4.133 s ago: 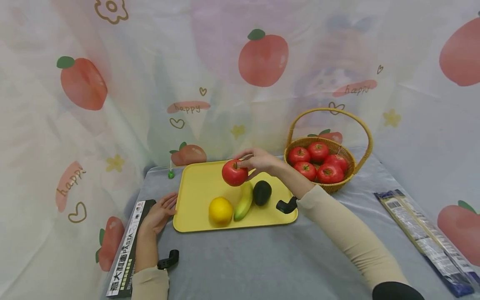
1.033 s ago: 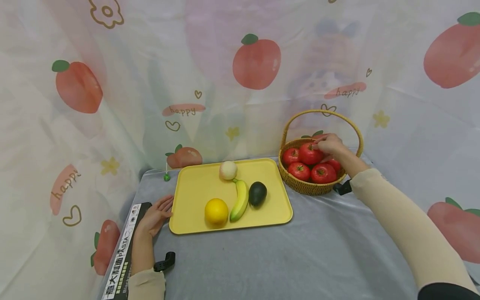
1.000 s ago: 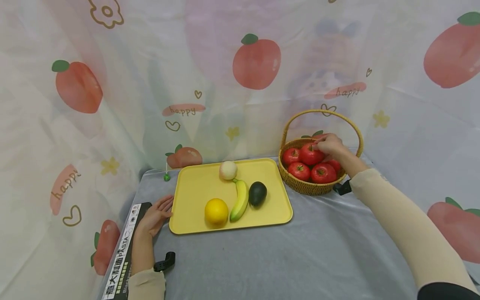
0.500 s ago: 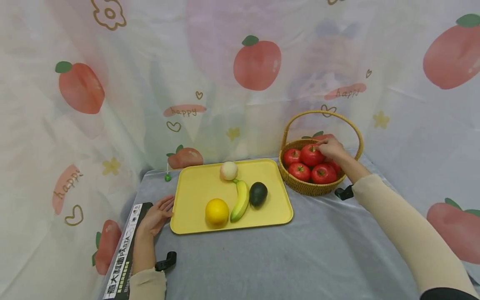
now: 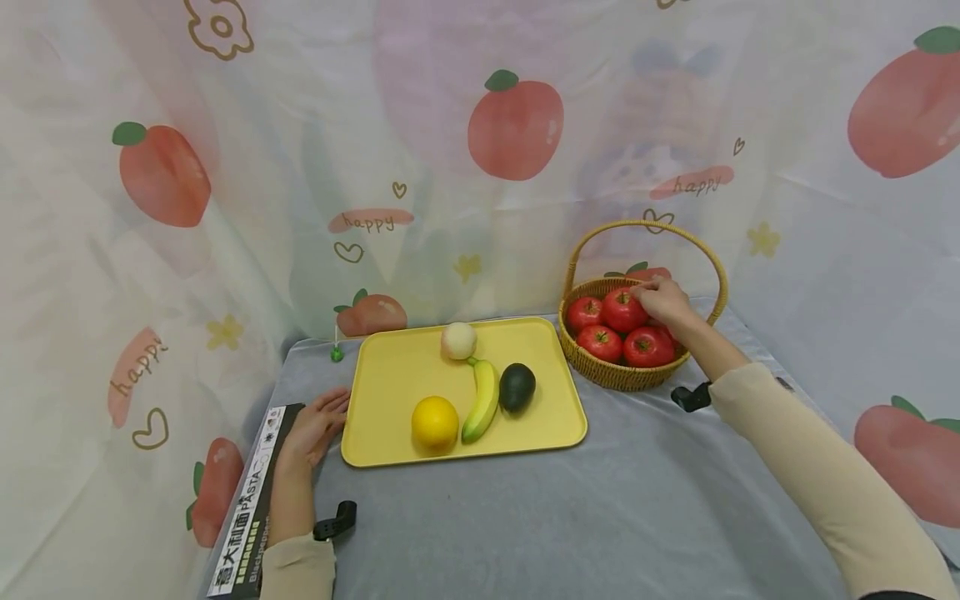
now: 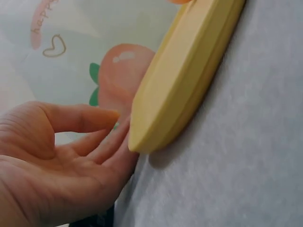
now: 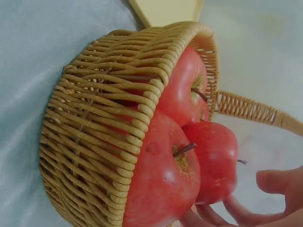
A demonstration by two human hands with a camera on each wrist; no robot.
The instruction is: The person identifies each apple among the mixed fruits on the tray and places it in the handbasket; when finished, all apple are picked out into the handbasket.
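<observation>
A yellow tray [image 5: 386, 367] holds a round yellow fruit [image 5: 435, 423], a banana [image 5: 482, 403], a dark green avocado [image 5: 517, 387] and a pale peach-like fruit [image 5: 458, 341]. My left hand [image 5: 311, 429] touches the tray's left edge with extended fingers; in the left wrist view its thumb is off the tray. To the right stands a wicker basket [image 5: 611, 375] with several red apples [image 5: 649, 346]. My right hand [image 5: 665, 302] is over its back. In the right wrist view the fingers lie behind the upper apple [image 7: 215, 161], and the thumb stands apart from it.
A black and white pasta box [image 5: 247, 500] lies at the left table edge, beneath my left forearm. The basket's tall handle [image 5: 647, 223] arches over the apples. A patterned curtain [image 5: 517, 250] hangs directly behind the tray and basket. A small green ornament [image 5: 337, 354] sits at back left.
About four seconds ago my right hand held a red apple above the tray; now that hand is at the basket. Lately its fingers have loosened from the apple. The left hand stays at the tray.
</observation>
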